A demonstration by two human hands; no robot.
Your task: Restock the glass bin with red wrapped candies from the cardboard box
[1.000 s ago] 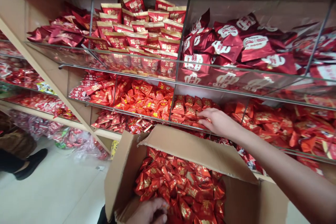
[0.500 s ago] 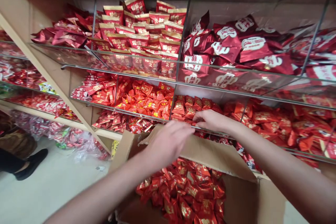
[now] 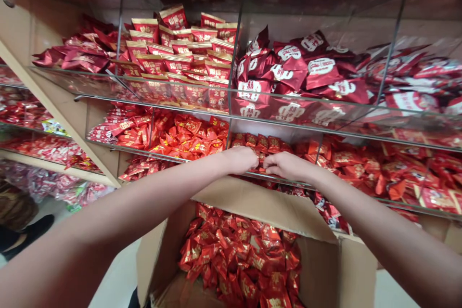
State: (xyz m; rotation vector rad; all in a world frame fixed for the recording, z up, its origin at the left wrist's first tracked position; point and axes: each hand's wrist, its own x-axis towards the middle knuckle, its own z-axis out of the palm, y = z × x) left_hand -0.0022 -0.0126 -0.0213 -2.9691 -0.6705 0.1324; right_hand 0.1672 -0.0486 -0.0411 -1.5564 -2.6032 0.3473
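Both my hands reach over the carton into a shelf compartment of small red candy packets (image 3: 266,143). My left hand (image 3: 243,160) is closed at the compartment's front, its fingertips hidden, so what it grips cannot be made out. Close beside it, my right hand (image 3: 283,165) has its fingers curled down onto the packets at the front; whether one is between them is hidden. Below my forearms stands an open cardboard box (image 3: 321,260), partly filled with loose red-and-gold packets (image 3: 238,255).
Glass shelf edges (image 3: 173,103) and upright dividers (image 3: 236,48) run around the compartment. Gold-topped packets (image 3: 180,65) and dark red bags (image 3: 288,70) fill the shelf above. A raised box flap (image 3: 260,202) leans near the shelf front. A person's shoe (image 3: 34,233) is at the lower left.
My left hand has moved forward and up from above the box to the compartment, and its fingers have closed. My right hand stays at the packets. The view has shifted slightly.
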